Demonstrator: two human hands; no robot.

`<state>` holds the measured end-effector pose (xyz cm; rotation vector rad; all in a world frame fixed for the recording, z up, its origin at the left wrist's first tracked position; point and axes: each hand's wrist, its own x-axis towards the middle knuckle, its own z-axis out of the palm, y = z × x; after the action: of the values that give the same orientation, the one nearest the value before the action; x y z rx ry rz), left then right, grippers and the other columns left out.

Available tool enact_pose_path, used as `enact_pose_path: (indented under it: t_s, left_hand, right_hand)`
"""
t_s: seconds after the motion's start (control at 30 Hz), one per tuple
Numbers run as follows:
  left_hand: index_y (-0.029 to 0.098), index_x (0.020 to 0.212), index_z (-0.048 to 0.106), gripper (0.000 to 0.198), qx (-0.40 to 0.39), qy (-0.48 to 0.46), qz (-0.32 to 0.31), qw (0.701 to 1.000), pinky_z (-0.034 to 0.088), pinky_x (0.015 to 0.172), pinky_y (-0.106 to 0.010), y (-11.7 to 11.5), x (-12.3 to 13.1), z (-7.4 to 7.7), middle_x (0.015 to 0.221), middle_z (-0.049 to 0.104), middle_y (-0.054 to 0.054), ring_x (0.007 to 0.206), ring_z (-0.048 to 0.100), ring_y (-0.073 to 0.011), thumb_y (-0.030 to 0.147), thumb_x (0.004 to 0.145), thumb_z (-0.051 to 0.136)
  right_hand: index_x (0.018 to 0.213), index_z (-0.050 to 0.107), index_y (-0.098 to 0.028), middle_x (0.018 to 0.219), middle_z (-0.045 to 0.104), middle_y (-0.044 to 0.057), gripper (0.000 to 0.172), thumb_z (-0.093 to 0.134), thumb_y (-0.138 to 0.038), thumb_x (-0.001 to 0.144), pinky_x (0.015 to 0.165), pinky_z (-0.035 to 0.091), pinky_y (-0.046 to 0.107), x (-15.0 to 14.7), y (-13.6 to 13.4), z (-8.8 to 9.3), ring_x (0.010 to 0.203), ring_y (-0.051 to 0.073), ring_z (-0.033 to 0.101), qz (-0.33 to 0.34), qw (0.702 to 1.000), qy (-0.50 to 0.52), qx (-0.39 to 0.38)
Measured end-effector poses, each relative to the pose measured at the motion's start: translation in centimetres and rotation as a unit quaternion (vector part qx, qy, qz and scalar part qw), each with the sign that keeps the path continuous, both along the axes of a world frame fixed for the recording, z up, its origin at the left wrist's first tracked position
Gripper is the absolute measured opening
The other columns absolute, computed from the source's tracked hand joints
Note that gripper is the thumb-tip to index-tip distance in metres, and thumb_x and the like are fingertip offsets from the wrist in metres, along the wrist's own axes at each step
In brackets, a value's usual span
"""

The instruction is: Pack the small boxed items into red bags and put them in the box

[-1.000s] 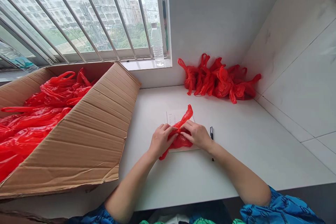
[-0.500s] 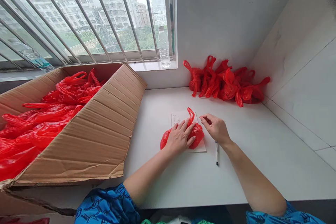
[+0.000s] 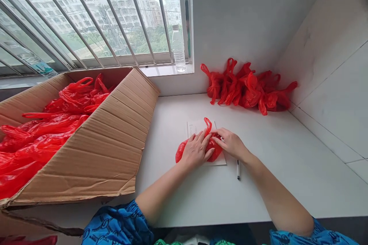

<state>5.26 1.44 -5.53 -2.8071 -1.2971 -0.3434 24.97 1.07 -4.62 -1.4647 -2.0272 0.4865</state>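
Observation:
A tied red plastic bag with one loop handle standing up lies on a sheet of white paper with a little writing. Flat on top of the bag, fingers spread, rests my left hand. My right hand is at the bag's upper right side, its thumb and fingers bent in on the red plastic; the fingertips are partly hidden. A black-capped pen lies on the white table just below my right wrist. What is inside the bag cannot be seen.
On the left stands an open cardboard box full of red plastic bags. Several knotted red bags sit in a row against the back wall. A clear water bottle stands on the sill of the barred window.
My right hand has moved left from beside the bag onto its right side and taken hold of the plastic. My left hand has stayed on the bag.

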Motion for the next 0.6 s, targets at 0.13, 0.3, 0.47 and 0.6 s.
enact_pose_path:
  t_s: [0.13,0.3,0.47,0.6]
  left_hand:
    - [0.021,0.149,0.035,0.057,-0.015,-0.019,0.003,1.000,0.034,0.117,-0.049,-0.3,-0.1,0.1,0.157,0.036,-0.011,0.139,0.043,-0.0266,0.048,0.100,0.041]
    - [0.019,0.154,0.025,0.077,-0.024,-0.085,0.038,0.995,0.038,0.112,-0.047,-1.7,-1.3,1.4,0.153,0.041,-0.013,0.135,0.046,-0.0284,0.056,0.093,0.053]
    - [0.022,0.116,0.065,0.030,-0.049,-0.083,0.111,0.989,0.050,0.086,-0.038,-2.9,-3.2,3.1,0.104,0.072,-0.006,0.098,0.063,-0.0249,0.041,0.092,0.059]
    - [0.020,0.097,0.069,0.025,-0.112,-0.149,0.104,0.977,0.047,0.077,-0.030,-4.0,-4.4,4.7,0.095,0.071,-0.004,0.088,0.062,-0.0193,0.035,0.098,0.049]
  right_hand:
    - [0.122,0.062,-0.027,0.109,0.069,0.003,0.030,0.048,-0.029,0.096,0.079,0.051,0.033,0.2,-0.1,-0.5,0.094,0.020,0.065,0.016,1.000,-0.003,-0.005]
    - [0.108,0.068,-0.027,0.096,0.071,0.002,0.023,0.048,-0.031,0.097,0.076,0.051,0.033,0.7,-0.5,-0.4,0.089,0.020,0.066,0.024,0.998,0.016,0.058]
    - [0.100,0.070,-0.028,0.094,0.071,0.005,0.025,0.048,-0.041,0.098,0.061,0.049,0.030,0.7,-1.5,0.2,0.085,0.022,0.065,0.042,0.993,0.050,0.095]
    - [0.102,0.070,-0.028,0.095,0.071,0.005,0.024,0.051,-0.042,0.097,0.056,0.049,0.027,0.5,-2.0,0.2,0.088,0.022,0.065,0.060,0.991,0.083,0.089]
